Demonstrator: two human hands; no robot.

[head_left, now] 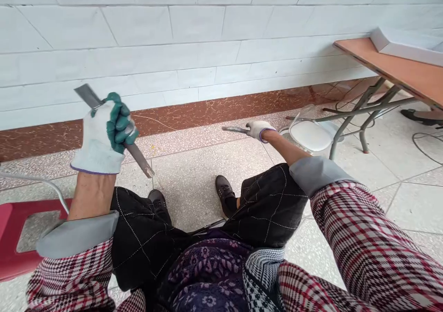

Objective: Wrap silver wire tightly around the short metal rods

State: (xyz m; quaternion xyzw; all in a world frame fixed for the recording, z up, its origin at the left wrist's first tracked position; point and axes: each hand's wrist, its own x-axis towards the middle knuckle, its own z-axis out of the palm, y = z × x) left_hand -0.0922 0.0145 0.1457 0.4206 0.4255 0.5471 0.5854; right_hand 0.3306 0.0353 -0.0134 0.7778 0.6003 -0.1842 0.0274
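Note:
My left hand, in a white glove with green-coated fingers, is closed around a flat dark-grey bar. The bar is tilted, its upper end sticking out above the fist and its chipped, pale lower end below. Farther off on the right, my right hand wears a similar glove and grips a slim grey tool pointing left. Its exact kind is unclear. The two held things are well apart, both above the floor. A thin pale strand shows near the left fist; I cannot tell whether it touches the bar.
A white tiled wall with a reddish-brown base strip stands ahead. At right are a folding table bearing a white box lid, a white round-topped object and cables. A red plastic stool stands at left; another person's foot shows far right.

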